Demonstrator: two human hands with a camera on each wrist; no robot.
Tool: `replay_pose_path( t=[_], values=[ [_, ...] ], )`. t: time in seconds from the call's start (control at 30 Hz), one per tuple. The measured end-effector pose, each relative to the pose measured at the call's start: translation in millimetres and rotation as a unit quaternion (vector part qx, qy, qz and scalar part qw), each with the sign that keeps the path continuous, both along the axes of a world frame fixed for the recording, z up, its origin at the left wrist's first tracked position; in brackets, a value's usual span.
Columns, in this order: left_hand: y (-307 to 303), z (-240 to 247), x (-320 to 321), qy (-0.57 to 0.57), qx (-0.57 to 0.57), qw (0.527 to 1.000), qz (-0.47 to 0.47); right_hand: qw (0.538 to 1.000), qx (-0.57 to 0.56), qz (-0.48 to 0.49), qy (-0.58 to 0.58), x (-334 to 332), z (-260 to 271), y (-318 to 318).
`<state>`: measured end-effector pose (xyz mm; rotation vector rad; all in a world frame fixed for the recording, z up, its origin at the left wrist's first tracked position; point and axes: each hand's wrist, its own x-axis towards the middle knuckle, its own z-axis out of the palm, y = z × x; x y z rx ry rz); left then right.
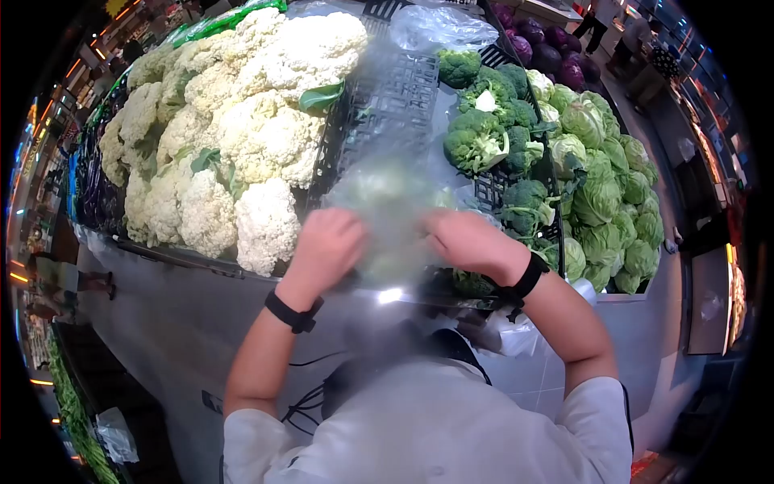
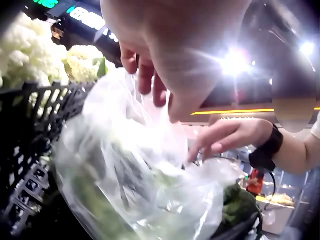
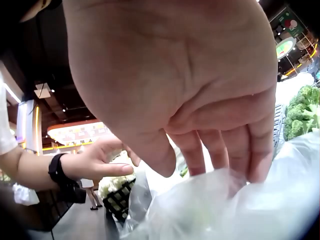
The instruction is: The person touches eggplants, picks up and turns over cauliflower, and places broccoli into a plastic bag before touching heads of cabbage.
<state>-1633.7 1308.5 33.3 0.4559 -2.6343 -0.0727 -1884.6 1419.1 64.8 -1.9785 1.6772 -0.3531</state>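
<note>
A clear plastic bag (image 1: 387, 234) with pale green produce inside sits in front of the body, blurred in the head view. My left hand (image 1: 326, 246) grips the bag's left side; in the left wrist view its fingers (image 2: 145, 75) bend down onto the gathered upper film. At the other side, my right hand (image 1: 476, 242) holds the bag, and the right wrist view has its fingers (image 3: 240, 150) curled down into the film. Through the plastic (image 2: 145, 185) the produce shows only as green and whitish shapes.
Cauliflowers (image 1: 266, 129) are heaped on the left. Broccoli heads (image 1: 476, 141) lie right of a black crate (image 1: 387, 105), with green cabbages (image 1: 597, 185) beyond and purple cabbages (image 1: 556, 48) farther back. Another crumpled plastic bag (image 1: 443, 31) lies at the crate's far end.
</note>
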Motion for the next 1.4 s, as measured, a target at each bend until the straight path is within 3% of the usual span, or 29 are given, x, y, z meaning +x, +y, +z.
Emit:
replay_pose_path(
  t=[0.03,0.1,0.2,0.27,0.3,0.37,0.43,0.47,0.5,0.57,0.63,0.7,0.73,0.8,0.87,0.9,0.97,1.0,1.1,1.23,1.33,1.4],
  values=[
    [5,-4,-10,-0.023,-0.01,0.999,-0.02,0.999,0.012,0.009,0.052,-1,9,2],
    [1,-21,-16,-0.118,-0.093,0.985,0.088,0.987,0.037,0.027,0.153,-4,20,7],
    [-19,-2,1,-0.078,-0.026,0.987,0.135,0.932,0.099,0.045,0.346,-28,2,13],
    [-22,29,16,0.028,0.006,0.983,0.179,0.937,-0.015,-0.004,0.348,-41,16,21],
    [-21,49,22,0.049,0.087,0.971,0.218,0.935,-0.075,-0.028,0.346,-43,28,23],
    [-6,83,15,0.206,0.027,0.937,0.282,0.938,-0.203,-0.056,0.273,-36,69,29],
    [23,86,0,0.307,0.101,0.924,0.204,0.954,-0.271,-0.049,0.118,-26,74,25],
    [28,71,-6,0.236,0.181,0.952,0.072,0.963,-0.267,-0.029,0.002,-19,61,20],
    [34,59,-22,0.138,0.179,0.974,0.032,0.96,-0.255,-0.008,-0.116,-12,46,14],
    [28,20,-48,-0.01,0.168,0.982,0.091,0.99,-0.09,0.109,-0.026,-5,10,-12],
    [16,5,-59,-0.195,0.182,0.946,0.186,0.986,-0.118,-0.01,0.115,-2,-4,-34],
    [14,12,-55,-0.306,0.281,0.902,0.115,0.973,-0.199,-0.097,0.064,-25,-9,-70],
    [16,12,-48,-0.36,0.329,0.87,0.077,0.976,-0.2,-0.077,0.036,-45,-9,-86],
    [34,15,-33,-0.237,0.256,0.935,-0.064,0.981,-0.175,-0.086,-0.01,-72,-7,-110],
    [33,30,-37,-0.216,0.18,0.958,0.052,0.981,-0.129,-0.141,-0.044,-78,5,-126],
    [25,30,-38,-0.171,0.138,0.97,0.102,0.974,-0.19,-0.124,-0.022,-81,1,-131],
    [1,44,-41,-0.182,0.093,0.964,0.17,0.947,-0.307,-0.088,0.02,-81,-12,-137],
    [-10,44,-38,-0.181,0.076,0.961,0.192,0.973,-0.182,-0.111,0.087,-72,-5,-127],
    [-31,36,-19,-0.216,0.049,0.948,0.227,0.967,-0.109,-0.06,0.222,-67,-21,-111],
    [-26,36,-9,-0.243,0.036,0.939,0.239,0.962,-0.042,0.026,0.27,-68,-17,-80],
    [-3,45,-8,-0.257,0.058,0.93,0.255,0.968,-0.065,0.097,0.221,-69,-2,-40],
    [20,54,-4,-0.257,0.101,0.938,0.208,0.956,-0.08,0.163,0.232,-71,10,-10]
  ],
)
